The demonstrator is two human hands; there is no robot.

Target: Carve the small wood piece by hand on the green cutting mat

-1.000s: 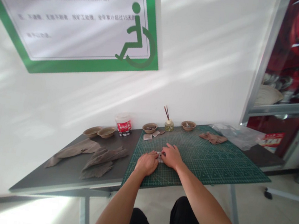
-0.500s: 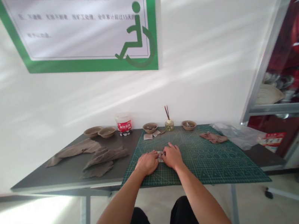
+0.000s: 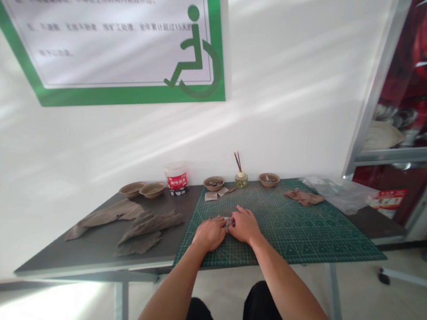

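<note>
A small pale piece (image 3: 227, 224), partly covered by fingers, lies on the green cutting mat (image 3: 288, 226). My left hand (image 3: 210, 233) rests on the mat with its fingers together, fingertips on the left side of this piece. From the right, my right hand (image 3: 244, 225) pinches the other side, thumb and fingertips close to it. Just beyond my hands are flat pale squares (image 3: 211, 196) and a bowl (image 3: 213, 184) holding small bits. What the pale piece is made of is too small to tell.
Brown cloths (image 3: 107, 216) and two bowls (image 3: 152, 189) sit left of the mat, beside a red-labelled tub (image 3: 177, 178). Behind stand a jar with sticks (image 3: 241, 179) and another bowl (image 3: 269, 179). A crumpled cloth (image 3: 305, 197) and plastic bag (image 3: 346, 194) lie right.
My right hand has shifted slightly left and nearer to my left hand, so less of the pale piece shows. My left hand is nearly where it was.
</note>
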